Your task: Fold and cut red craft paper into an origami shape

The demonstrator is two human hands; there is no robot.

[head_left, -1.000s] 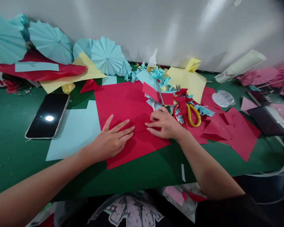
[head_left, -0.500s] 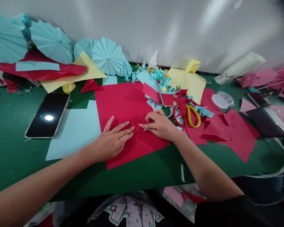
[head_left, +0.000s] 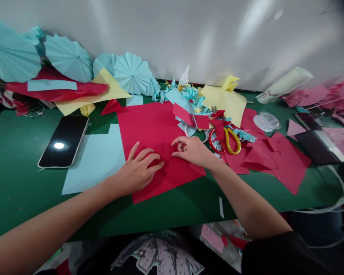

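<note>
A large red paper sheet [head_left: 149,124] lies on the green table in front of me. My left hand [head_left: 139,168] rests on its lower left part, fingers spread and slightly bent, holding nothing. On its right part is my right hand [head_left: 192,151], with thumb and forefinger apart and the other fingers curled; nothing shows between them. Part of a light blue sheet [head_left: 96,160] lies to the left of the red one. Scissors with red and yellow handles [head_left: 232,141] lie just right of my right hand, beside a roll of tape [head_left: 190,131].
A phone [head_left: 64,141] lies at the left. Blue pleated paper fans [head_left: 132,74] stand along the wall. Blue scraps [head_left: 190,91], a white glue bottle [head_left: 184,76] and yellow paper [head_left: 225,101] are at the back. Red sheets [head_left: 289,164] and a dark device [head_left: 318,147] are at the right.
The fingers of my left hand have bent more. My right thumb and forefinger have moved further apart. The whole view has shifted slightly.
</note>
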